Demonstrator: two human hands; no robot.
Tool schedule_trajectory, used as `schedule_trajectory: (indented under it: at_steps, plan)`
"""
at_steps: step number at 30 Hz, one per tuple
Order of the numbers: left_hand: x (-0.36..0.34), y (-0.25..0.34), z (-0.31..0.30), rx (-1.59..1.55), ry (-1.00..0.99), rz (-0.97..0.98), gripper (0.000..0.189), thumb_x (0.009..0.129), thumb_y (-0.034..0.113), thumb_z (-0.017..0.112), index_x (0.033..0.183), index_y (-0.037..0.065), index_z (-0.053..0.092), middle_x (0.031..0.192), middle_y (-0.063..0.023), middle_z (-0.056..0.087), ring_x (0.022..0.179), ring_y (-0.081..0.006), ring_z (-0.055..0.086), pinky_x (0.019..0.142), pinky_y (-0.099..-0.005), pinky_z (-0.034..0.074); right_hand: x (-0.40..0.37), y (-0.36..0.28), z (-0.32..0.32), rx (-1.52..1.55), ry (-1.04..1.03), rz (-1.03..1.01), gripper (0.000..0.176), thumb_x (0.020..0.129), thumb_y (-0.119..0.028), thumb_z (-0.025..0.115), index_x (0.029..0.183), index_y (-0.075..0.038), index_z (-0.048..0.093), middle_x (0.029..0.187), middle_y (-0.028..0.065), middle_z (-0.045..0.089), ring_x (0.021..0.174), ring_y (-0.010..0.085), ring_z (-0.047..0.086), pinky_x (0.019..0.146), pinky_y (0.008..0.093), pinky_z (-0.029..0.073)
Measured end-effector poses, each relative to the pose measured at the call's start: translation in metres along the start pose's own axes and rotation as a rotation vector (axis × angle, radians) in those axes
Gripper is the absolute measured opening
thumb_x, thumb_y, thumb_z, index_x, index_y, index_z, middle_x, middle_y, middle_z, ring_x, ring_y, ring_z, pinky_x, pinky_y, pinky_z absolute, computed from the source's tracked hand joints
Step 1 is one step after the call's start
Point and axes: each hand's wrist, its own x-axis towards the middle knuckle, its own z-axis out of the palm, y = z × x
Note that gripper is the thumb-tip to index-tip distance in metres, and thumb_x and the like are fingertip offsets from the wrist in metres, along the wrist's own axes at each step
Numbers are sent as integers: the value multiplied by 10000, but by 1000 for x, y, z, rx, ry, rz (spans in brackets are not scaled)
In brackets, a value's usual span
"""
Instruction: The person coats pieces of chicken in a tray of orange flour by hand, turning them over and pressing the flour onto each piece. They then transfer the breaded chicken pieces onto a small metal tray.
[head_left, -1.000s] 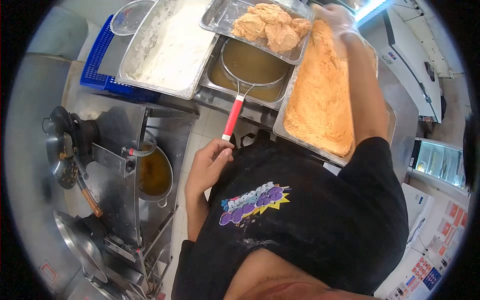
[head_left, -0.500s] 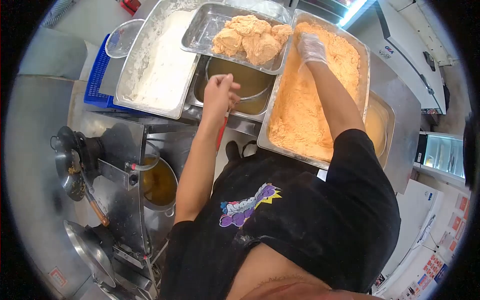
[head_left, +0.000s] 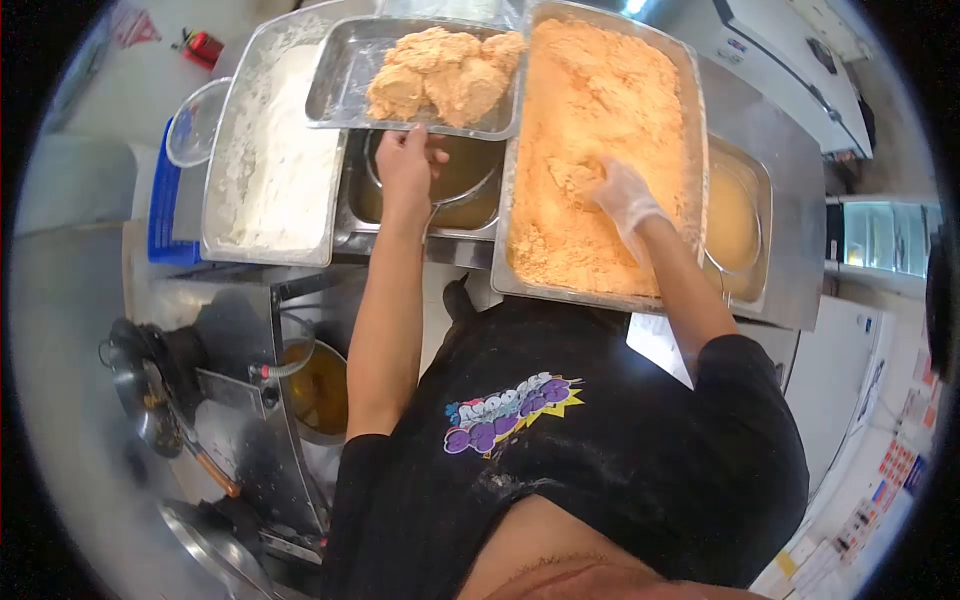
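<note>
Black cloth of the shirt (head_left: 600,430) fills the near view, its lower hem and most of the legs out of sight. Beyond it, the left forearm stretches almost straight ahead. The left hand (head_left: 403,170) is bent at the fingers, their tips at the near rim of a small metal tray (head_left: 342,75); whether they grip that rim or only touch it, I cannot tell. This forearm and hand cover part of a pan of murky liquid (head_left: 470,160) and the strainer (head_left: 468,198) sitting in it, whose handle is mostly hidden.

The right arm angles forward and inward, wearing a clear plastic glove. The right hand (head_left: 622,195) points down into orange powder (head_left: 610,105) in a deep metal pan (head_left: 575,293). Its fingers lie against a coated lump (head_left: 573,182), partly sunk in the powder; powder and glove blur together, so I cannot tell whether they close around it.

Left of these, a pan of white flour (head_left: 285,175) is partly covered by the small tray, which overlaps its edge. Coated pieces (head_left: 440,75) lie heaped in that tray, too merged to count. Farther off, a red fire extinguisher (head_left: 203,48) looks soft and small.
</note>
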Motion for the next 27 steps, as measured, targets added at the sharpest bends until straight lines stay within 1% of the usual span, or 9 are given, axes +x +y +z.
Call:
schedule_trajectory:
  at_steps: [3, 4, 6, 10, 13, 15, 19, 21, 27]
  plan:
    - [-1, -3, 1, -31, -21, 39, 200, 1044, 206, 595, 1079, 20, 530, 975, -115, 713, 609, -115, 590, 487, -252, 409, 32, 14, 10, 71, -99, 174, 476, 898, -381, 733, 1197, -11, 722, 1131, 235, 728, 1069, 363, 703, 880, 439, 553]
    - [-4, -3, -1, -27, -20, 42, 194, 1043, 200, 593, 1072, 20, 527, 969, -119, 711, 601, -115, 580, 481, -257, 405, 48, 43, 40, -214, -240, 57, 452, 859, -323, 751, 1186, -14, 715, 1090, 219, 740, 1017, 367, 714, 851, 439, 561]
    - [-10, -5, -8, 7, -6, 47, 192, 1044, 198, 592, 1065, 22, 517, 951, -122, 706, 589, -108, 558, 469, -259, 394, 14, -16, 13, -436, -346, 174, 328, 845, -239, 769, 1057, 6, 717, 928, 197, 751, 929, 369, 732, 777, 424, 569]
    - [-35, -13, -20, -87, 22, 29, 195, 1041, 178, 598, 1002, 14, 500, 906, -137, 696, 523, -100, 531, 418, -258, 360, -12, -1, 18, -521, -127, -88, 278, 878, -205, 768, 1022, 28, 719, 846, 171, 739, 862, 336, 733, 755, 394, 564]
    - [-56, -6, -25, -83, 21, 23, 220, 1048, 208, 597, 1011, 12, 503, 881, -129, 688, 528, -94, 532, 423, -250, 360, 3, 2, 1, -148, -317, 116, 310, 872, -188, 791, 1080, 32, 724, 852, 166, 728, 821, 276, 720, 773, 373, 561]
    - [-78, 6, -28, 27, 55, -84, 229, 1058, 240, 582, 1061, 19, 521, 871, -111, 686, 524, -89, 525, 427, -260, 364, 21, 30, 5, 332, -347, 283, 382, 924, -167, 761, 1202, 76, 667, 1084, 258, 708, 1055, 351, 693, 930, 440, 528]
    - [-117, 8, -38, 276, -45, -155, 274, 1053, 292, 589, 1110, 24, 576, 893, -109, 709, 527, -111, 579, 437, -259, 407, 41, 22, 5, -343, -325, 65, 340, 923, -159, 753, 1152, 80, 676, 1022, 242, 701, 970, 334, 687, 881, 450, 533]
    - [-132, 3, -32, 653, -356, -287, 327, 1030, 318, 623, 1020, -8, 636, 848, -146, 716, 580, -184, 631, 526, -317, 481, 65, 52, 31, -431, -385, 49, 304, 914, -145, 750, 1120, 72, 696, 1032, 245, 711, 968, 348, 703, 866, 457, 547]
    - [-144, -45, -11, 791, -499, -104, 397, 974, 289, 646, 1099, -87, 666, 904, -232, 732, 858, -302, 715, 803, -412, 535, 28, -44, -7, -664, -411, 129, 212, 857, -90, 732, 1020, 44, 751, 1060, 261, 734, 1008, 380, 734, 849, 440, 594]
